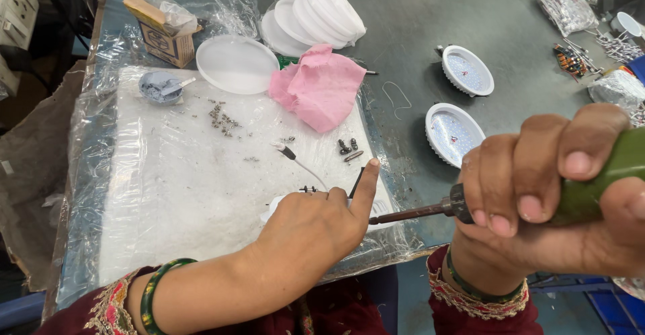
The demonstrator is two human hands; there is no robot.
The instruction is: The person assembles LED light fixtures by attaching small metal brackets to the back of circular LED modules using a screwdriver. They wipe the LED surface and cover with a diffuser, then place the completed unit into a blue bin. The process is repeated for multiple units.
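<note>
— Right hand (564, 194)?
— Closed in a full fist round the green handle of a soldering iron (470, 207); dark shaft lying level, tip pointing left toward the other hand.
— And the left hand (319, 224)?
— Resting over a small white lamp part (379, 207) at the near edge of the work pad, forefinger stretched up, other fingers curled. Cannot tell whether gripping or only pressing down. Thin white wire (302, 165) and a black lead running out from under the fingers.
— Around that?
— White foam pad (175, 194) wrapped in clear plastic, speckled with grey crumbs and solder bits. Few small dark screws (348, 148) just beyond the forefinger. Further back: little grey bowl (160, 86) of paste, white round cover (236, 64), crumpled pink cloth (319, 86).
— Beyond the pad?
— Dark grey-green table (416, 19), worn. Two round white lamp housings (460, 100) face up to the right of the cloth, a stack of white discs (316, 16) in a clear bag at the back, a cardboard box (164, 29) at the far left corner. Bagged parts and loose small components (591, 46) at the far right edge.
— Room?
— Hardly seen; blue crates low at the right, dim floor on the left.
</note>
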